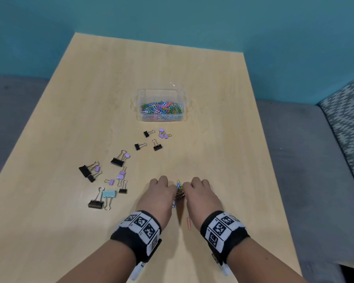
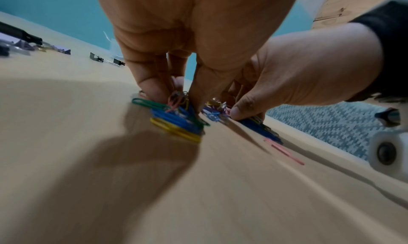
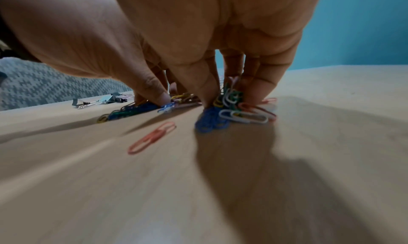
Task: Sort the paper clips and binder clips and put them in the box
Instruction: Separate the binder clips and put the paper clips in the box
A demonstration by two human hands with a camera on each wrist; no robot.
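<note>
Left hand and right hand at lower centre, fingers curled, each pinching a paper clip bunch, box above centre, one pink clip loose

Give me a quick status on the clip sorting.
Left hand and right hand both pinching paper clip bunches on the table. Clear box holds paper clips only. Binder clips and one pink paper clip still loose.

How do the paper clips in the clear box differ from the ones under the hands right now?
The paper clips in the box lie loose inside the clear box, untouched; the paper clips on the table are bunched between the left hand and right hand, pinched by fingertips. The boxed heap looks larger. Both are mixed colours; one pink clip lies apart.
</note>
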